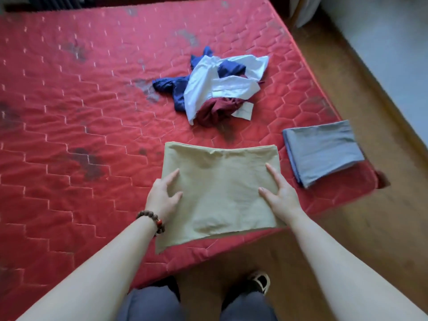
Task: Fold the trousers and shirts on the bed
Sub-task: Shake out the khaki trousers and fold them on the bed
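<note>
A folded beige garment (217, 181) lies flat at the near edge of the red mattress (69, 112). My left hand (163, 195) rests on its left side with fingers spread. My right hand (281, 193) presses flat on its right side, fingers apart. Neither hand grips the cloth. A folded grey-blue garment (323, 151) lies at the mattress's right corner. Further back sits a crumpled heap with a white shirt (220, 86), a navy garment (176, 89) and a maroon garment (217, 110) tangled together.
The mattress has dark stains and fills the left and middle of the view. Wooden floor (347, 228) runs along its right side and near edge. My legs and a slipper (259, 281) show at the bottom.
</note>
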